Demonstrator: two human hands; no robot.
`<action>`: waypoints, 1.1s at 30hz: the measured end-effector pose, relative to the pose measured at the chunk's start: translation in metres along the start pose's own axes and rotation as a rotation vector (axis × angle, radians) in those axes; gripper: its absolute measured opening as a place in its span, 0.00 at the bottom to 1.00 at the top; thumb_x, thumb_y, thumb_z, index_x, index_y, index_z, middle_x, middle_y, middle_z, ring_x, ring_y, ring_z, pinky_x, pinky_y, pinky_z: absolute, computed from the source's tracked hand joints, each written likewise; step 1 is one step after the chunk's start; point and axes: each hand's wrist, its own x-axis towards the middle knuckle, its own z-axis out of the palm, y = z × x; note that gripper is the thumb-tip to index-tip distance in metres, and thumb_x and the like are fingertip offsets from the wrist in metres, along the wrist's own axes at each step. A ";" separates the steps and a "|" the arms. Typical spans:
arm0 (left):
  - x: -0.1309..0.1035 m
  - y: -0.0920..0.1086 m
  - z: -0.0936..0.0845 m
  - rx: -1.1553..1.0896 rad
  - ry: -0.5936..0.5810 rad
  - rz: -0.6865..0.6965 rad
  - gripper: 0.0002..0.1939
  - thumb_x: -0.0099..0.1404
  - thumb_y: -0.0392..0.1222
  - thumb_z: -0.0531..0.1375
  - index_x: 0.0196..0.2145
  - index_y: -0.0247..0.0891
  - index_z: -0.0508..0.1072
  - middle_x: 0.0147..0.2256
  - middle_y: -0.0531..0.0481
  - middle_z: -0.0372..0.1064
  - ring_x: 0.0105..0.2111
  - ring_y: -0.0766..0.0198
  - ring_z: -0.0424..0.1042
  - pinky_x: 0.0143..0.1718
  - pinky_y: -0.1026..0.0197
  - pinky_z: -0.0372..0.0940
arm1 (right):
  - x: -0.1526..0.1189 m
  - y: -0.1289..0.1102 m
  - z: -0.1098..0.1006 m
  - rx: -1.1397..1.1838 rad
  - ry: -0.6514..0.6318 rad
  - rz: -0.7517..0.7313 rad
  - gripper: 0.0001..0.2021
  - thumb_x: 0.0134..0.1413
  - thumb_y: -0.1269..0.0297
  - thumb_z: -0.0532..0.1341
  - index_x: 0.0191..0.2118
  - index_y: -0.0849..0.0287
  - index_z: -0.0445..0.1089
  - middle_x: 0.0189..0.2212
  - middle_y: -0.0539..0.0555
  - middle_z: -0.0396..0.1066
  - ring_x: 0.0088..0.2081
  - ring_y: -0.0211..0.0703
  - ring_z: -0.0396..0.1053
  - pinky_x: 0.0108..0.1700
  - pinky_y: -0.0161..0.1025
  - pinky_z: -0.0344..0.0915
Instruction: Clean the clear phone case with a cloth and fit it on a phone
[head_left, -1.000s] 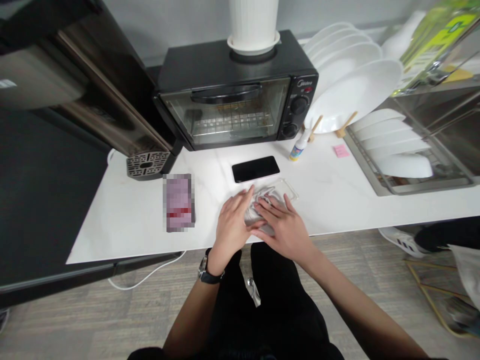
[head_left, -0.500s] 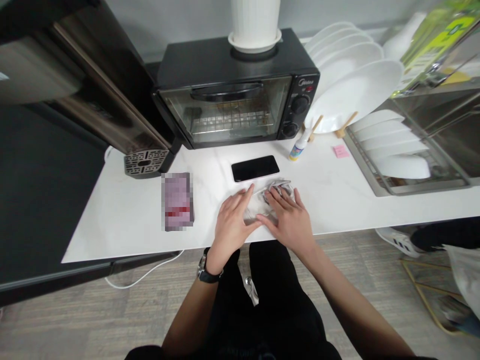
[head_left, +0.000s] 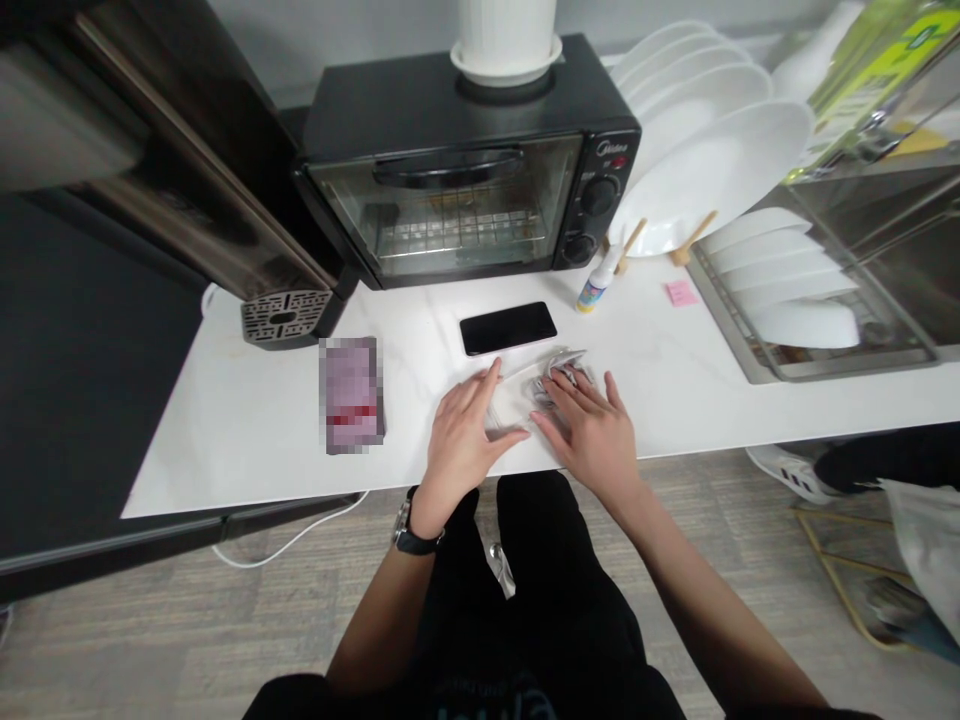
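Observation:
A clear plastic bag [head_left: 512, 397] lies flat on the white counter in front of me. At its right end is a crumpled grey-and-white bundle [head_left: 559, 366], partly covered, whose kind I cannot make out. My left hand [head_left: 463, 430] rests on the bag's left edge, fingers stretched out and thumb pointing right. Over the bundle lies my right hand [head_left: 596, 432], its fingers extended on top and its thumb apart. A black-screened phone [head_left: 508, 328] lies just beyond the bag.
Behind the phone stands a black toaster oven [head_left: 465, 200] with a white pot [head_left: 508, 40] on top. A blurred purple packet [head_left: 351, 395] is at left. A small spray bottle [head_left: 594, 287], pink sticky note [head_left: 681, 293], racked plates [head_left: 720, 170] and dish tray [head_left: 795, 375] stand right.
My right hand has slid slightly to the right, so the gap between my thumbs is wider and more of the bag shows. My left hand stays nearly in place. The view has shifted slightly.

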 end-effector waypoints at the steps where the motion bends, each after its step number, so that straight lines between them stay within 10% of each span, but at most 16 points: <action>1: 0.000 0.000 0.000 0.003 0.000 -0.002 0.41 0.48 0.47 0.54 0.51 0.44 0.31 0.47 0.53 0.52 0.49 0.63 0.46 0.50 0.57 0.43 | 0.001 -0.002 0.001 -0.001 0.004 -0.001 0.19 0.48 0.59 0.45 0.47 0.54 0.49 0.49 0.49 0.49 0.52 0.42 0.39 0.51 0.51 0.35; 14: 0.000 0.002 0.000 -0.009 0.002 -0.009 0.40 0.48 0.48 0.54 0.51 0.45 0.30 0.47 0.55 0.52 0.48 0.63 0.48 0.50 0.58 0.43 | 0.001 -0.006 0.001 -0.015 -0.010 -0.009 0.21 0.46 0.57 0.47 0.48 0.55 0.49 0.49 0.49 0.47 0.52 0.43 0.37 0.52 0.50 0.33; 22: -0.001 0.000 0.001 -0.015 -0.007 0.001 0.39 0.50 0.46 0.52 0.51 0.43 0.29 0.48 0.53 0.50 0.49 0.61 0.47 0.50 0.57 0.44 | -0.005 -0.015 -0.005 0.168 -0.120 -0.273 0.15 0.47 0.58 0.45 0.43 0.47 0.55 0.42 0.42 0.59 0.48 0.37 0.50 0.53 0.45 0.39; 28: 0.000 0.000 0.000 -0.029 0.019 0.015 0.43 0.46 0.48 0.55 0.51 0.45 0.29 0.47 0.55 0.52 0.49 0.59 0.47 0.50 0.55 0.43 | 0.003 0.013 -0.006 0.065 -0.003 -0.086 0.16 0.47 0.60 0.45 0.44 0.50 0.54 0.44 0.45 0.56 0.47 0.43 0.51 0.52 0.49 0.37; 33: -0.001 -0.003 0.000 -0.030 0.007 0.030 0.36 0.49 0.46 0.53 0.51 0.43 0.35 0.47 0.52 0.51 0.48 0.58 0.49 0.49 0.55 0.46 | 0.007 -0.016 0.004 0.124 -0.039 -0.181 0.22 0.45 0.55 0.47 0.47 0.56 0.52 0.47 0.49 0.52 0.50 0.44 0.46 0.52 0.47 0.39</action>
